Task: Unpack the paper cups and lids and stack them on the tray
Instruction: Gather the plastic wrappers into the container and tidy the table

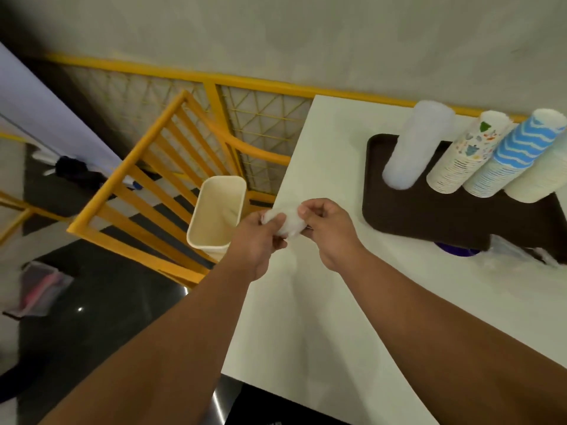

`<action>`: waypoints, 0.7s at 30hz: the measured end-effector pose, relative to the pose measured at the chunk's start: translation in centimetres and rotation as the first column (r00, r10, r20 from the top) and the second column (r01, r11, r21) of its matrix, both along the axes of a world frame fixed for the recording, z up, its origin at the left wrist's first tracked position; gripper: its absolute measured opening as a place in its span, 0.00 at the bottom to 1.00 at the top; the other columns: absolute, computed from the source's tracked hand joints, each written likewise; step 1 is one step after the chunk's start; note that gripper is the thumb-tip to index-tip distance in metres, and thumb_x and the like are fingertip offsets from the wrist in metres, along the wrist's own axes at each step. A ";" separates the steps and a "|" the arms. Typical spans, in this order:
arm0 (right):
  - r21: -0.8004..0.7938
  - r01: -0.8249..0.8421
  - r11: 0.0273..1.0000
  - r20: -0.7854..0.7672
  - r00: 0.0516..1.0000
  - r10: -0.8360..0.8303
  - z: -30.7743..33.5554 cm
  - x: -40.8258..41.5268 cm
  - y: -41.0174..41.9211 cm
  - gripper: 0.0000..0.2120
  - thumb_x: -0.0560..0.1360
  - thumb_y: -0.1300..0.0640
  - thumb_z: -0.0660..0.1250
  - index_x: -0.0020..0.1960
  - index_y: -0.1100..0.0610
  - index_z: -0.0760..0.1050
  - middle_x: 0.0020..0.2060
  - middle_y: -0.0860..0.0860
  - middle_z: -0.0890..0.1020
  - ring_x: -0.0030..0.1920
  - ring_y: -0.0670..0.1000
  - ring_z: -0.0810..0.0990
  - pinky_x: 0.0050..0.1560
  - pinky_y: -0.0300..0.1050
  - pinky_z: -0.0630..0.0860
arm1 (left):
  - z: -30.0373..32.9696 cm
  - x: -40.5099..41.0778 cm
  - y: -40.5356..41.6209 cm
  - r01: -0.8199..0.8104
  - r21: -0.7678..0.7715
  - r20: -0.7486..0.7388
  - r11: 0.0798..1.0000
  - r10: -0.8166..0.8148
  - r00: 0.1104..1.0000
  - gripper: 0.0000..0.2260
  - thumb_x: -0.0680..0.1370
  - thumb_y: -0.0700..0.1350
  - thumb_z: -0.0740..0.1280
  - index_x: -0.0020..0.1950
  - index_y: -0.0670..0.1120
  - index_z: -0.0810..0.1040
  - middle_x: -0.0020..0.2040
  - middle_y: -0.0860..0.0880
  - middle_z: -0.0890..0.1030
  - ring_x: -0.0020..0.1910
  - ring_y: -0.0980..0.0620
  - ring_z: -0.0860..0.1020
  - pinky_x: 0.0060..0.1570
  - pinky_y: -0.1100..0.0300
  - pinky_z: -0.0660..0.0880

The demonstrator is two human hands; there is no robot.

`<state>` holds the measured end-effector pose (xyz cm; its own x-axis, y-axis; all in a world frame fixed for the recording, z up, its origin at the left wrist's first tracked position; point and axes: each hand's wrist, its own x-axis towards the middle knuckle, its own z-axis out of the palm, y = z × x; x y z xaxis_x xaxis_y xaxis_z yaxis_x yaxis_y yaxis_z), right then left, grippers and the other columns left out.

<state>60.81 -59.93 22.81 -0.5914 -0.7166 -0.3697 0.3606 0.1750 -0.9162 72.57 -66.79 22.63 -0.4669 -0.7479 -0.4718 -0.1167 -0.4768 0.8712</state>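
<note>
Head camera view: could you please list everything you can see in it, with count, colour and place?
tray: one, dark brown, on the table's right side
lid stack: one, translucent white, on the tray's left part
cup stacks: three on the tray, right of the lids; patterned white, blue zigzag, plain cream
table: one, white, centre and right
bin: one, cream, on the floor beside the table's left edge
chair: one, yellow, left of the bin
plastic wrapper: one, clear white, crumpled, between both hands
hands: left and right, both gripping the wrapper near the table's edge and the bin
</note>
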 end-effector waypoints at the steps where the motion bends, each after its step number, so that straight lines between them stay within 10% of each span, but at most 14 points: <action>1: 0.002 -0.004 1.000 0.004 1.000 0.004 -0.2 0.7 -1.8 0.05 0.78 0.64 0.67 0.46 0.56 0.76 0.46 0.53 0.80 0.51 0.55 0.81 0.52 0.50 0.82 | -0.3 0.7 -1.7 -0.024 0.010 -0.027 1.000 0.024 0.999 0.07 0.80 0.41 0.65 0.57 0.41 0.76 0.52 0.41 0.80 0.42 0.48 0.77 0.37 0.59 0.75; 5: 0.066 -0.033 0.997 -0.018 0.999 0.034 -1.7 3.6 -9.5 0.04 0.78 0.62 0.67 0.48 0.54 0.75 0.49 0.51 0.80 0.53 0.53 0.80 0.53 0.51 0.82 | -2.2 3.0 -8.1 -0.112 -0.033 -0.043 0.993 0.111 0.993 0.06 0.80 0.40 0.67 0.56 0.44 0.78 0.53 0.42 0.82 0.50 0.45 0.80 0.48 0.53 0.77; 9: 0.201 -0.063 0.978 -0.038 0.997 0.072 -4.8 5.1 -16.8 0.04 0.78 0.57 0.67 0.53 0.52 0.77 0.52 0.51 0.81 0.53 0.52 0.81 0.53 0.51 0.82 | -5.8 5.8 -16.2 -0.183 -0.176 0.273 0.967 0.226 0.935 0.11 0.79 0.47 0.68 0.60 0.45 0.78 0.49 0.46 0.82 0.46 0.46 0.81 0.53 0.47 0.80; 21: 0.549 -0.052 0.834 -0.240 0.946 0.217 -16.4 5.0 -23.9 0.21 0.82 0.45 0.56 0.73 0.51 0.65 0.60 0.47 0.77 0.58 0.49 0.75 0.58 0.48 0.72 | -24.0 3.7 -25.7 0.404 -0.076 0.774 0.912 -0.201 0.601 0.16 0.80 0.42 0.62 0.68 0.42 0.72 0.66 0.41 0.75 0.64 0.41 0.74 0.62 0.49 0.72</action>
